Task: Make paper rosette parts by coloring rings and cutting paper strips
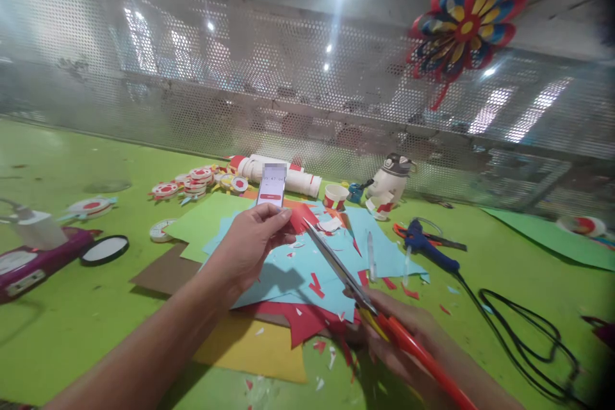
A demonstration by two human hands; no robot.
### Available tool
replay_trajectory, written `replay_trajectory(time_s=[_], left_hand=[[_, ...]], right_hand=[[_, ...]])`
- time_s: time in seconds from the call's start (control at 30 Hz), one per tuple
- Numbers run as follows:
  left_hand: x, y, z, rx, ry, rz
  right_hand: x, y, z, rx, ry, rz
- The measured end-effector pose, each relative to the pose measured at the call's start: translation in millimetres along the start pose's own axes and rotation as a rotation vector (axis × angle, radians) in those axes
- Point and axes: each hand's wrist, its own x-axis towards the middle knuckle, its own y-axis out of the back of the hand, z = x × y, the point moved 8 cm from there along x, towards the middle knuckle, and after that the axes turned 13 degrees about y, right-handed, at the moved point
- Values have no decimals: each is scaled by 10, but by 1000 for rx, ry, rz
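My left hand pinches a small piece of red paper between thumb and fingers. My right hand grips a pair of scissors with red and yellow handles. The blade tips point at the edge of the red paper, and the blades look nearly together. Under both hands lies a pile of coloured sheets, with light blue paper on top and red and white scraps scattered over it. A phone with a lit screen stands just behind my left hand, its lower end hidden.
A blue glue gun with a black cable lies at right. White paper-cup tubes, a red-and-white cup and a penguin-like bottle stand at the back. Red-and-white discs and a purple power strip are at left.
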Motion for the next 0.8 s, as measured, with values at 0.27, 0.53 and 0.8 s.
replay_trajectory(time_s=[0.27, 0.53, 0.8], left_hand=[[-46, -52, 2, 36, 15, 20], [-11, -18, -6, 71, -33, 58], [-12, -40, -3, 79, -51, -3]], right_hand=[[85, 33, -249, 34, -37, -74], [85, 61, -357, 17, -45, -81], [28, 148, -409, -117, -22, -52]])
